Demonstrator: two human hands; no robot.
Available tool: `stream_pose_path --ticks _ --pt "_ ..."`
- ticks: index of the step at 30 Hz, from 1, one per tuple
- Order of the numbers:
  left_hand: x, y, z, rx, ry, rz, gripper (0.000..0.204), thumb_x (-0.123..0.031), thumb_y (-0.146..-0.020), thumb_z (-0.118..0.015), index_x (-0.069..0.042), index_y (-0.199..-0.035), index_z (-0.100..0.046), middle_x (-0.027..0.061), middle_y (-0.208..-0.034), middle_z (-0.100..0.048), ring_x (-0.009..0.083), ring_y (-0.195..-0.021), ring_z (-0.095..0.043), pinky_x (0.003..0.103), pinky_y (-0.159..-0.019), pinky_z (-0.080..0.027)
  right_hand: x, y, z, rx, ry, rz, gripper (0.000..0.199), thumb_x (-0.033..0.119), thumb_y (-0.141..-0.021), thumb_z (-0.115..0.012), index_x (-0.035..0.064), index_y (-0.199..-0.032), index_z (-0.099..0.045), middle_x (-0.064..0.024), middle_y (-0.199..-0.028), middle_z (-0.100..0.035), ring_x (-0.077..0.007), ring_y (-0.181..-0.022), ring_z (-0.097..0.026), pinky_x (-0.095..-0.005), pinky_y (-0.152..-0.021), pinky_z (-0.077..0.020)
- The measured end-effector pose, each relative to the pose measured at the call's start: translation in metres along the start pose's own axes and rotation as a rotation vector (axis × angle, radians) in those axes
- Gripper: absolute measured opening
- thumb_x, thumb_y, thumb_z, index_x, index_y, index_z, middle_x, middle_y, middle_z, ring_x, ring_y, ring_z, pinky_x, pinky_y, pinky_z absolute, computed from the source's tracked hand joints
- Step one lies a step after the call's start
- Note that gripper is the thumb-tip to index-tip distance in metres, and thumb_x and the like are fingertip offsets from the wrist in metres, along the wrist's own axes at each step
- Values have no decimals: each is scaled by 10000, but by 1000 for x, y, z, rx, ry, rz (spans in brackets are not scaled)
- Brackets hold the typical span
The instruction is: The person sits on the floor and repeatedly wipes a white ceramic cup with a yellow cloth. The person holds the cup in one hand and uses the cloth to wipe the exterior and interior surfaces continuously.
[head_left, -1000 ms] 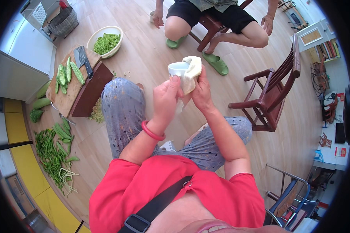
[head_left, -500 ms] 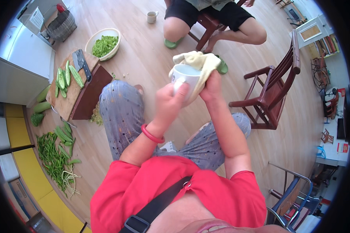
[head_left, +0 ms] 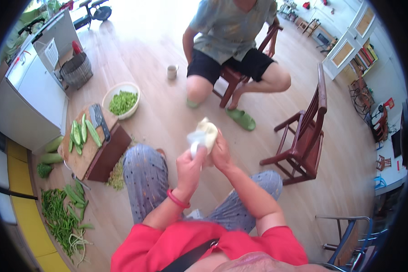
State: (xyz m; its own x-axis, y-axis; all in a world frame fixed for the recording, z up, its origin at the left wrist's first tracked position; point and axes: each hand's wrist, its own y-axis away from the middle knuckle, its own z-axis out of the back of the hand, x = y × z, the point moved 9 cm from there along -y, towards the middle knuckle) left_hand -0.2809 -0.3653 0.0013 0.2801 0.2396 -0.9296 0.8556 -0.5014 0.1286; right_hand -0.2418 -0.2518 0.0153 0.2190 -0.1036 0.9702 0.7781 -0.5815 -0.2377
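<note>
In front of me, above the gap between my knees, a white mug (head_left: 196, 137) is held up, blurred by motion. My left hand (head_left: 189, 168) is closed on its handle side, with a red bangle on the wrist. A pale yellow cloth (head_left: 209, 130) is bunched against the mug's right side and rim. My right hand (head_left: 220, 152) is closed around this cloth and presses it to the mug. Its fingertips are partly hidden behind the cloth.
At left, a wooden board (head_left: 82, 158) carries cut green gourds (head_left: 77, 131) and a cleaver (head_left: 99, 121). Beyond it stands a bowl of chopped greens (head_left: 123, 102). Green peppers (head_left: 59, 217) lie on the floor. Another mug (head_left: 172, 71), a seated person (head_left: 231, 36) and a wooden chair (head_left: 303, 149) are ahead.
The view has tilted up, bringing the seated person's torso into sight. The mug has turned in my hands, and the cloth, draped wide before, is now bunched closer around it.
</note>
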Motion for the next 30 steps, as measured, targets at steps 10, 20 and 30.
stream_pose_path --ticks 10,20,30 --pt "20 -11 -26 219 606 239 365 -267 -885 -571 -141 -566 -445 -21 -479 -401 78 -427 -357 222 -399 -291 -22 -8 26 303 -998 -382 463 370 -941 -392 47 -1266 -454 -136 -1190 -562 -274 -1039 -579 -392 -887 -491" --pt "44 -23 -36 41 655 388 195 -248 -888 -563 -160 -732 -486 -74 -517 -351 51 -435 -307 217 -382 -215 2 6 8 447 -1204 -469 552 471 -915 -382 43 -1257 -456 -151 -1176 -553 -288 -1025 -574 -422 -869 -492" --pt "20 -13 -43 75 372 61 229 -220 -906 -559 -98 -716 -524 -42 -549 -432 48 -469 -377 218 -408 -303 -6 30 31 -18 -1125 -667 521 461 -906 -331 80 -1229 -479 -135 -1141 -564 -320 -1017 -556 -469 -794 -482"
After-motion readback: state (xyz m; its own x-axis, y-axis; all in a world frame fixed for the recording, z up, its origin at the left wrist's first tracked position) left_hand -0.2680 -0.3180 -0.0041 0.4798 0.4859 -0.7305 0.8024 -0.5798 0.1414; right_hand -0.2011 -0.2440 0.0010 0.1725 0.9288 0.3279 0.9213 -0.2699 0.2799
